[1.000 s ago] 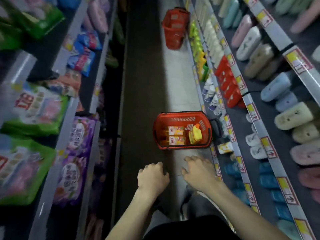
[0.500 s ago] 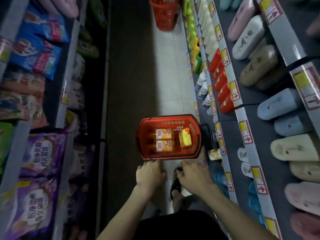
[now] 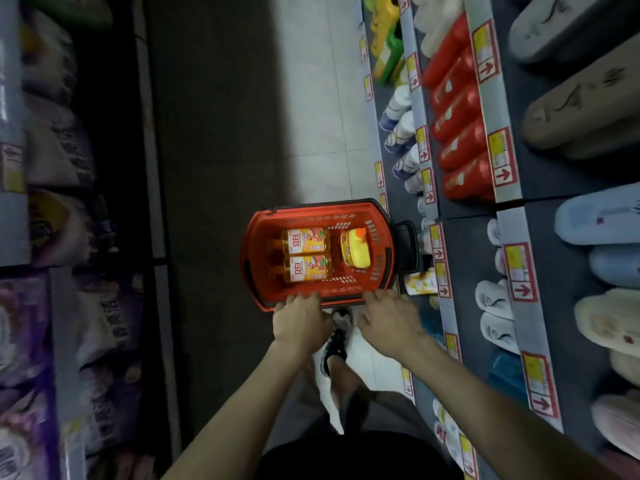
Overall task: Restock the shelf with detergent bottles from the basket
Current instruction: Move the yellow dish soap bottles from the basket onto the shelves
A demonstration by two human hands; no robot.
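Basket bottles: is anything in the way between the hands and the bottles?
No, nothing visible. The basket is open on top, and the two orange bottles and the yellow bottle lie uncovered inside. The left hand and right hand are both at its near rim, so only that rim is between them.

Slippers (image 3: pixel 585 109): lying in rows at right, in grey, tan, blue and cream.
Purple bags (image 3: pixel 24 341): sitting lower left.
Price tags (image 3: pixel 519 271): showing red arrows.
Sneaker (image 3: pixel 334 344): standing on tiled floor (image 3: pixel 311 98).

A shop aisle: grey metal shelves (image 3: pixel 512 216) with yellow-and-red price tags (image 3: pixel 501 157), rows of red plastic bottles (image 3: pixel 457 133), and what look like slippers (image 3: pixel 588 109).
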